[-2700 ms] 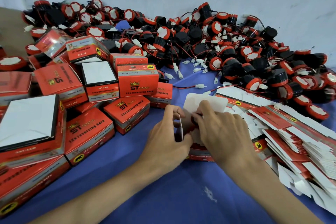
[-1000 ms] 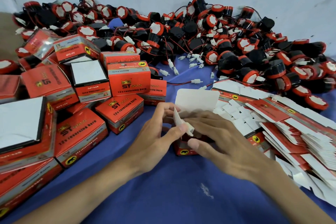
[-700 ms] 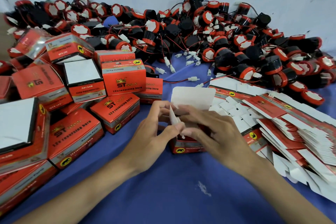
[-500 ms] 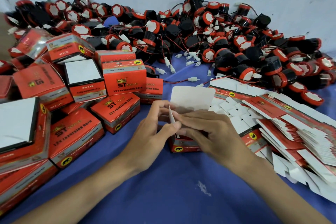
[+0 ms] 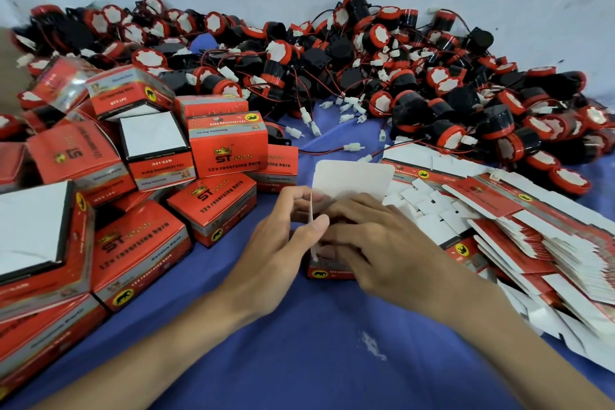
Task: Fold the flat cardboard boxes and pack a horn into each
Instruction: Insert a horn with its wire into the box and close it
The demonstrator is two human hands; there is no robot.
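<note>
**A:** where's the box point(image 5: 327, 273) at?

**B:** middle of the frame, on the blue bench point(image 5: 299, 359), lid point(image 5: 352, 178) standing up. left hand point(image 5: 283, 243) pinches its side flap point(image 5: 311, 210). right hand point(image 5: 382, 250) lies across the opening, fingers nearly straight, gripping nothing. horns point(image 5: 366, 70) heaped across the top.

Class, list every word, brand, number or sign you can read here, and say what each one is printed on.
"ST", under a crown: upright red box.
"12v reversing horn": same box, and the lying box.
"Genuine Parts", upside down: the upright box's grey top band.
"QTY:1PC": tilted box.
Yellow oval with a black animal: half-folded box; its small print is too blurred to read.
</note>
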